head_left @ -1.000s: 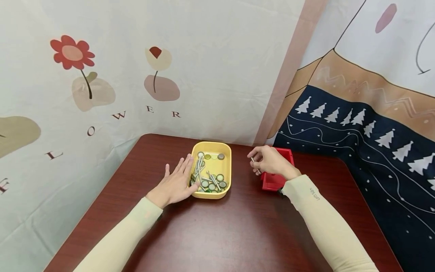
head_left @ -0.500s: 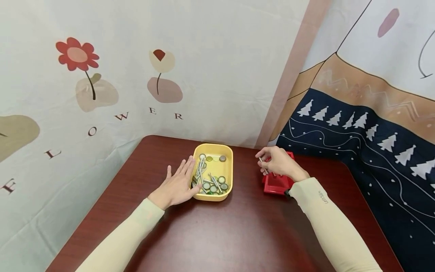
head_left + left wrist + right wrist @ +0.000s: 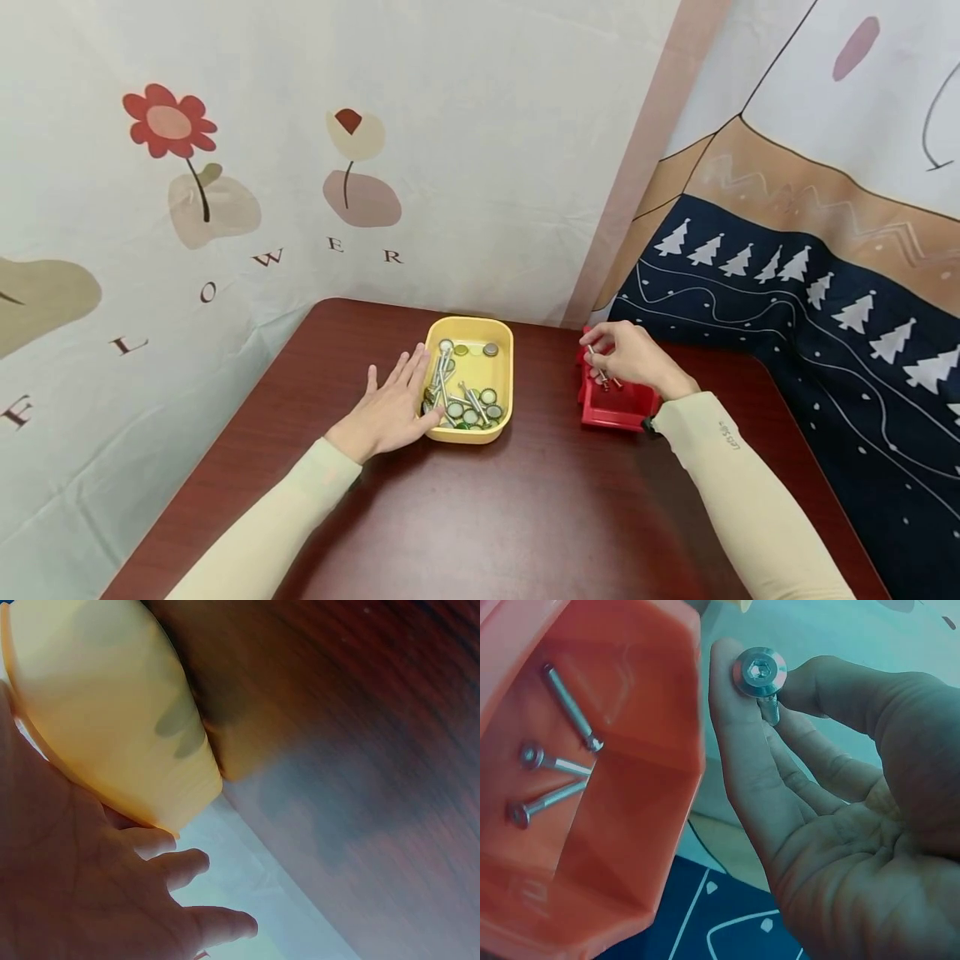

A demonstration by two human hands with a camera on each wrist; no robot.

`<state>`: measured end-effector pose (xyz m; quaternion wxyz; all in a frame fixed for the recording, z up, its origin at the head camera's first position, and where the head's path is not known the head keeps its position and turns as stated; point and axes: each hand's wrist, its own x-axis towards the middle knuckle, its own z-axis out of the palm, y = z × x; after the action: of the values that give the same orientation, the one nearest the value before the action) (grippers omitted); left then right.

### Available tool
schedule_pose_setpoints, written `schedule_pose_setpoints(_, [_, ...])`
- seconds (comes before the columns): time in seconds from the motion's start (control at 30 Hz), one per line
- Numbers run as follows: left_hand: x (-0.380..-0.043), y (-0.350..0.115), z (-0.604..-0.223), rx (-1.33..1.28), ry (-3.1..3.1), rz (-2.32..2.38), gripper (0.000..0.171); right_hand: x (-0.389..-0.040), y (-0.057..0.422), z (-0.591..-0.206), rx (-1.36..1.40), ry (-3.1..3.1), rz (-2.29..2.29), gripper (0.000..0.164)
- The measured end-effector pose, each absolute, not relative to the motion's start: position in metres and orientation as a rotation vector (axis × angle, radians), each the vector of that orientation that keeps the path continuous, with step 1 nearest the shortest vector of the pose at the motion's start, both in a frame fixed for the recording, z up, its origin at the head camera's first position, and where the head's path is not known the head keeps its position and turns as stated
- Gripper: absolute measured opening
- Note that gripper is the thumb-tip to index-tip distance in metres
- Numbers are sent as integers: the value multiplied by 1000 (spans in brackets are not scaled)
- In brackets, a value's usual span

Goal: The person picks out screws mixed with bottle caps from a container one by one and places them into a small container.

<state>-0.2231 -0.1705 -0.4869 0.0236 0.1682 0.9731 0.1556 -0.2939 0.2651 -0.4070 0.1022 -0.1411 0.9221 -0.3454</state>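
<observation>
With thumb and index finger my right hand (image 3: 636, 358) pinches a silver hex-socket bolt (image 3: 760, 672), over the left part of a red bin (image 3: 613, 419) in the head view. Three more bolts (image 3: 571, 705) lie inside that bin in the right wrist view. My left hand (image 3: 384, 415) rests with straight, spread fingers against the left rim of a yellow tray (image 3: 510, 367). Bolts (image 3: 442, 375) and bottle caps (image 3: 490, 349) are mixed in the tray, mostly along its left side and near end. My right hand partly hides the bin in the head view.
Both containers stand on a dark red-brown table (image 3: 480, 517), near its back edge. A printed cloth (image 3: 480, 167) hangs behind the table, and a navy patterned cloth (image 3: 757, 308) hangs at the right.
My right hand has moved right with the bolt, from beside the red bin's left edge to over the bin. My left hand has stayed on the tray. The head view has shifted slightly.
</observation>
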Motion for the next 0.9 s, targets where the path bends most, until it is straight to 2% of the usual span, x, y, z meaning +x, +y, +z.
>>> schedule_pose_setpoints(0.9, [-223,-169,-486,520,3017,458,100,-298,291,-423,-363,2791,-890,37])
